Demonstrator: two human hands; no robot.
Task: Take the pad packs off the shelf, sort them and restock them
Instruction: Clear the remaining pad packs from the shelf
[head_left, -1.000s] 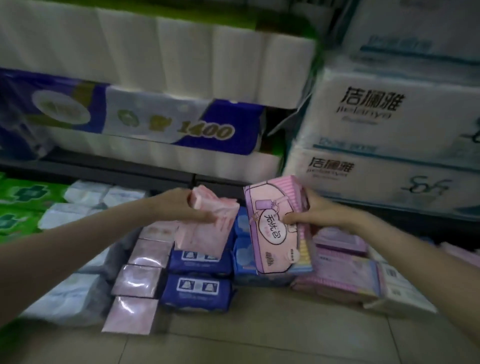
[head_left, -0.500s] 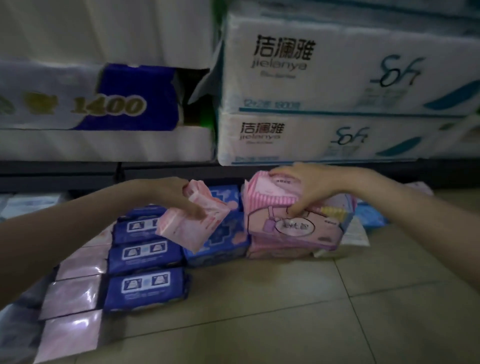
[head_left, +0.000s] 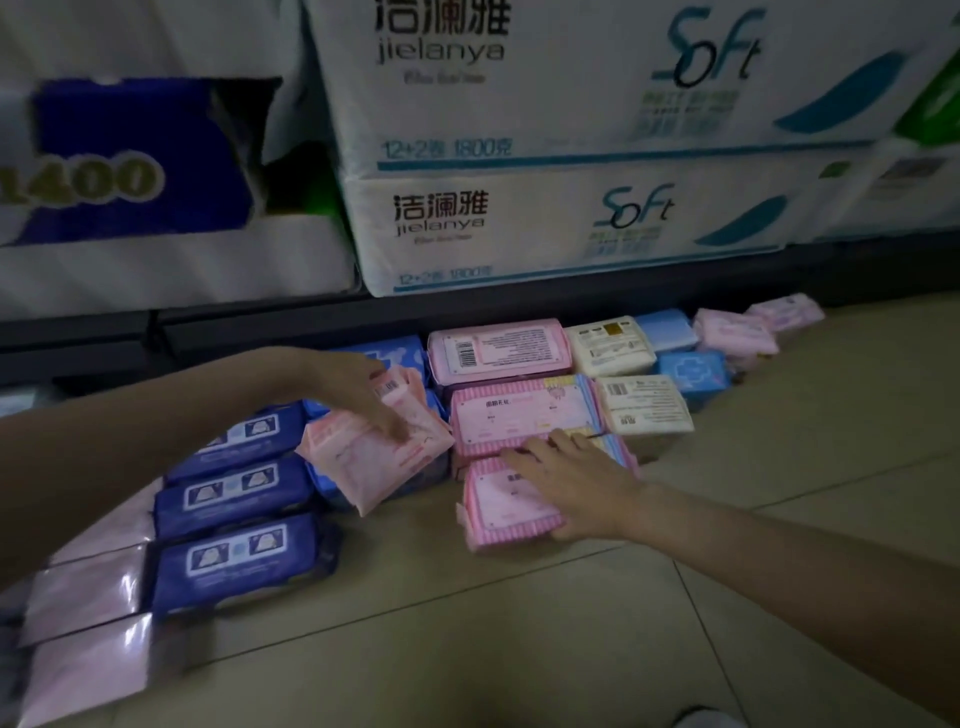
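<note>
Pad packs lie in rows on the tiled floor below the shelf. My left hand (head_left: 358, 387) holds a pale pink pack (head_left: 363, 457) tilted above the blue packs. My right hand (head_left: 571, 480) lies over the right end of a pink striped pack (head_left: 506, 512) on the floor, fingers on top and thumb round its near edge. Just behind it lie another pink striped pack (head_left: 524, 410) and a pink pack with a barcode (head_left: 498, 348). Three dark blue packs (head_left: 234, 564) form a column at the left.
Shiny pink packs (head_left: 83, 597) line the far left. Cream packs (head_left: 644, 405), light blue packs (head_left: 691, 369) and more pink packs (head_left: 732, 332) run off to the right. Large white tissue bales (head_left: 519, 223) fill the shelf above. Bare tiled floor (head_left: 519, 649) lies in front.
My right hand brought the pink striped pack down from the air onto the floor in front of the pink row. My left hand kept the pale pink pack, and the view swung right.
</note>
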